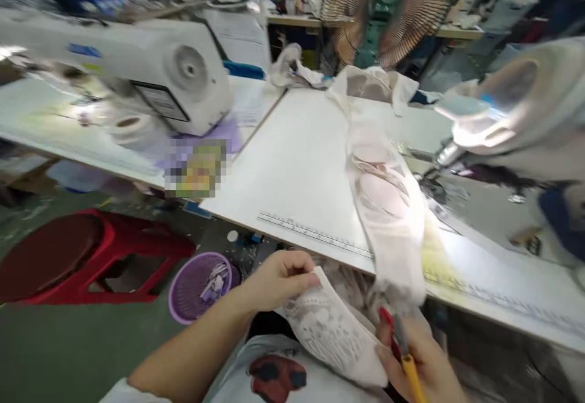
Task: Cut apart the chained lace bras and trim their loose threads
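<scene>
My left hand [286, 278] pinches the upper end of a white lace fabric piece [336, 330] between thumb and fingers, over my lap. At the piece's lower right end, my right hand [414, 354] is closed around a small tool [409, 369] with a yellow handle and a red part, and its fingers also touch the fabric. Some of that hand is blurred. Just beyond it, a strip of pale garments with cups [384, 196] lies along the white table [301, 159] and hangs over its front edge.
A white sewing machine [183, 74] stands at the left, another machine [525, 110] with a lit lamp at the right. A green fan [377, 19] is behind the table. Below left are a red stool [109, 256] and a purple basket [176, 296]. A ruler marking runs along the table's front.
</scene>
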Demonstrator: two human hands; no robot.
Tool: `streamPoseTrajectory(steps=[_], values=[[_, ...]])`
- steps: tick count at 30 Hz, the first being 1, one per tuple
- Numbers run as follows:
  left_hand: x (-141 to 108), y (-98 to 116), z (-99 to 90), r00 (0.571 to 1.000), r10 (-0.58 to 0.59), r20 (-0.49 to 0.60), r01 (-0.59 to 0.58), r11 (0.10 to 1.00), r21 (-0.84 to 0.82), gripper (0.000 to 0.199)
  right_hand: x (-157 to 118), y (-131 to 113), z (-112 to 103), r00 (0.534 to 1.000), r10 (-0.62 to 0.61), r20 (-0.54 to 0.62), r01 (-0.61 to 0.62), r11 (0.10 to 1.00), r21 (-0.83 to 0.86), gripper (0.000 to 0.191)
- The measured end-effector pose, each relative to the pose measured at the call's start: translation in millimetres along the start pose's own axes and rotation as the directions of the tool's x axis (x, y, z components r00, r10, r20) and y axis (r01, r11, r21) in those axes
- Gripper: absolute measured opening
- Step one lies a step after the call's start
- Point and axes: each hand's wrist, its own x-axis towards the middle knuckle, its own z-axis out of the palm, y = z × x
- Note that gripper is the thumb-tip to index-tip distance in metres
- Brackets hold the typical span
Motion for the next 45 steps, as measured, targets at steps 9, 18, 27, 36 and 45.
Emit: streamPoseTrajectory(steps=[9, 18, 27, 36, 45], values=[[23.3, 16.2, 33.3, 0.995, 0.067, 0.07, -0.087, 0.933, 0.348, 0.017, -5.1, 9.7, -9.4, 0.993, 0.053, -0.104, -0.053, 0.999, 0.009, 0.025], [34.0, 20.9, 52.6, 0.968, 0.227, 0.104, -0.248, 0.838, 0.486, 0.018, -7.2, 14.4, -7.9, 0.988, 0.125, -0.089, -0.11, 0.982, 0.155, 0.023], [46.3, 22.5, 82.8, 0.879, 0.263, 0.398, -0.458, 0.697, 0.551, 0.019, -6.2, 7.6, -61.7, 0.992, 0.129, -0.001, -0.129, 0.991, 0.041, 0.015], [54.3, 11.6, 98.3, 0.833, 0.188, 0.52, -0.48, 0.713, 0.511, 0.023, 22.1, -24.4, -70.1, 0.984, 0.092, -0.152, -0.055, 0.971, 0.232, 0.019], [45.1, 4.8, 106.8, 0.936, 0.165, 0.31, -0.31, 0.804, 0.508, 0.016, 27.6, -25.6, -54.8, 0.967, 0.165, -0.196, -0.079, 0.92, 0.384, 0.02]])
